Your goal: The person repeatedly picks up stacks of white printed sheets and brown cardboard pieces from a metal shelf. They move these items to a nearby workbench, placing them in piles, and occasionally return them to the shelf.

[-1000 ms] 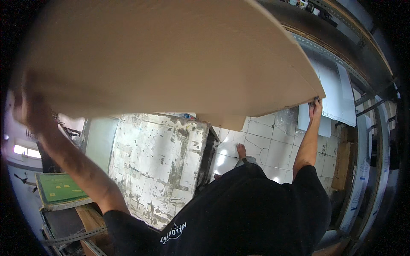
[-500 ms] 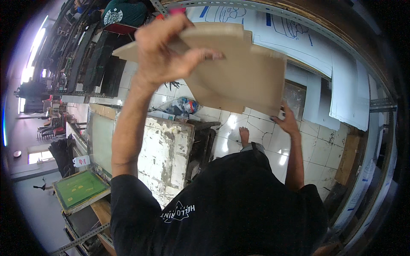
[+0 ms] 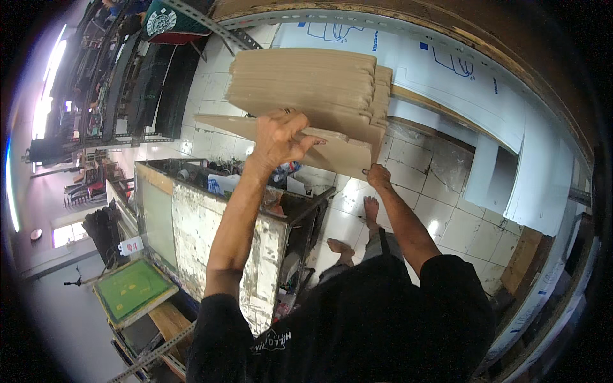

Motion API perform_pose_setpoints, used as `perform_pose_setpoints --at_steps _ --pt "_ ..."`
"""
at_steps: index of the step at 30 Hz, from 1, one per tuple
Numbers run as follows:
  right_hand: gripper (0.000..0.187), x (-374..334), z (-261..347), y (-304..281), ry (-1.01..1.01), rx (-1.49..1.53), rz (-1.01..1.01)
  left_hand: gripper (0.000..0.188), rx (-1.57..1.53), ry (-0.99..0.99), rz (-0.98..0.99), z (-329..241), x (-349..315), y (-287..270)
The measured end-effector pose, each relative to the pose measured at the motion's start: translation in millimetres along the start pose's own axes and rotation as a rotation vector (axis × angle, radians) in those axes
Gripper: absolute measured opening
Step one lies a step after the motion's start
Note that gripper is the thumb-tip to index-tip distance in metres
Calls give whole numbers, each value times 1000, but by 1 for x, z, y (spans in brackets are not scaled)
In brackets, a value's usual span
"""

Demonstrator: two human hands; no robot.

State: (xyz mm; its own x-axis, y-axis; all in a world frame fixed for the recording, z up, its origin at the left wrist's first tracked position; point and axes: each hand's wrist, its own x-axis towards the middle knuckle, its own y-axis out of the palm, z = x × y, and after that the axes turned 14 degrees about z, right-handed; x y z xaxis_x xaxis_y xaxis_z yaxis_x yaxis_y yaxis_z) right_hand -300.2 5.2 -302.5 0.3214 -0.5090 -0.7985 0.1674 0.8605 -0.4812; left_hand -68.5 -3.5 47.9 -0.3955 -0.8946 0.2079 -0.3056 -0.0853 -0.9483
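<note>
My left hand [image 3: 281, 137] is closed over the upper edge of a brown cardboard sheet [image 3: 341, 156], its thumb lying on the near face. Lower down, my right hand [image 3: 378, 176] pinches the same sheet at its right corner. The sheet stands tilted in front of a thick stack of brown cardboard [image 3: 300, 80], whose layered edges show behind it. Whether the sheet touches the stack is hard to make out, and whether more than one sheet is held I cannot tell.
To the left stands a paint-stained cabinet [image 3: 204, 220] with clutter on top. A green screen frame [image 3: 136, 290] lies at lower left. White boards with blue drawings [image 3: 440, 70] fill a shelf at right. Dark panels [image 3: 166, 96] lean at far left. My bare feet [image 3: 341, 247] stand on white tiles.
Both hands have come down and closer together with the cardboard, which was raised and facing me broadside. The stack behind now shows. My view has shifted, and a second foot has come into sight.
</note>
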Motion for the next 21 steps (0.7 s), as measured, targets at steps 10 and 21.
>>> perform_pose_setpoints --at_steps 10,21 --pt "53 116 -34 34 -18 21 50 28 -27 -17 58 35 17 75" --pt "57 27 -68 22 -138 325 -25 47 116 -346 -206 -16 5 120"
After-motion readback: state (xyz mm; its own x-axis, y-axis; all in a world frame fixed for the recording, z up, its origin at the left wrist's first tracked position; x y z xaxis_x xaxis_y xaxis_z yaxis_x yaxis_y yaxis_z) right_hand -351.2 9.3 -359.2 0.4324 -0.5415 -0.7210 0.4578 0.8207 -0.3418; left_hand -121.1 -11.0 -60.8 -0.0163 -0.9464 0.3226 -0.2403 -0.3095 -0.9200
